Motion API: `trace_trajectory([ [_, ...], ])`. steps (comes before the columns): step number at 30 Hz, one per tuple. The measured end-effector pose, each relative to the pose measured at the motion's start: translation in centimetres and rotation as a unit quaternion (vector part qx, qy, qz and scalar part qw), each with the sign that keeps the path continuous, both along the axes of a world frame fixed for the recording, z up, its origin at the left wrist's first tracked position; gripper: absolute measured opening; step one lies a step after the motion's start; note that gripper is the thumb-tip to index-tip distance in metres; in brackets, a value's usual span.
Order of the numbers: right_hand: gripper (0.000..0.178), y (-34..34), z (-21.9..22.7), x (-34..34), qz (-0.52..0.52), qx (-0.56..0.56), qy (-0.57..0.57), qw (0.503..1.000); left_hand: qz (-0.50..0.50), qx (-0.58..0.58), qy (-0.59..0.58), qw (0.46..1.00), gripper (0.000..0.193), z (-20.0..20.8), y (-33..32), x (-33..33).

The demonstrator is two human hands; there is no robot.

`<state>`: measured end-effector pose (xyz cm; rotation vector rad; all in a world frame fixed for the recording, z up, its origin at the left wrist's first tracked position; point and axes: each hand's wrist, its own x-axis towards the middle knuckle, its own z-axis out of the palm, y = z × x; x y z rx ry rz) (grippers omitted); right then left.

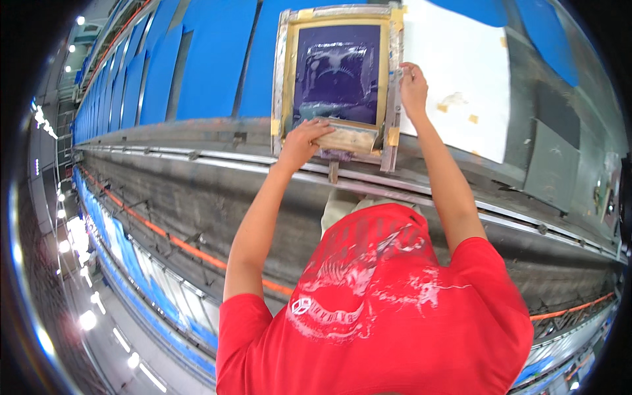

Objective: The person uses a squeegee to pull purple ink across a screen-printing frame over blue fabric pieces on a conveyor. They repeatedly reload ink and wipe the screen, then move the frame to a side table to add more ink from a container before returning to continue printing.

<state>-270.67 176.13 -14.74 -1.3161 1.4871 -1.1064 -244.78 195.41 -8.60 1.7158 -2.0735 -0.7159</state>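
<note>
Both bare arms stretch forward and up from a red printed shirt, elbows nearly straight, reaching onto a long sloping table. The left hand lies on a wooden squeegee at the near edge of a printing screen, its fingers curled down over the top of the wooden handle in a closed grip, the wrist bent slightly inward. The right hand sits higher, at the right side of the screen's metal frame, its fingers folded shut around that side rail, the back of the hand turned toward the viewer. The screen lies flat on the table between the two hands, a dark purple mesh with a pale shiny patch in its middle, bordered with yellowish tape inside the grey frame. Just beside it to the right, touching the frame's edge, a white cloth panel is spread out, marked with a few tan smudges and bits of tape. To the left, blue panels lie side by side in a row that runs far along the table and shrinks into the distance. A metal rail follows the table's near edge, and below it an orange line runs along the table's grey side. Round ceiling lights glare in the curved left rim of the view, over a long, dim work hall.
</note>
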Motion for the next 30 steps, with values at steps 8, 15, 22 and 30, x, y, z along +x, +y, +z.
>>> trace_trajectory([
  [8, 0.021, 3.8, -0.2, 3.9, -0.027, 0.031, 0.002, 0.999, 0.118, 0.034, 0.042, 0.992, 0.055, 3.2, 0.4, 8.3],
  [15, 0.021, 5.3, 1.1, 8.4, -0.034, 0.054, 0.051, 0.997, 0.085, 0.028, 0.022, 0.996, 0.058, 3.3, 1.3, 13.6],
  [22, 0.022, 4.7, -0.6, 9.6, -0.060, 0.047, 0.149, 0.986, -0.050, -0.014, 0.006, 0.999, 0.062, 0.0, 6.0, 15.3],
  [30, 0.033, 4.1, 1.9, 8.9, 0.038, -0.032, 0.425, 0.904, -0.064, -0.119, -0.046, 0.990, 0.050, -3.7, -0.8, 15.0],
])
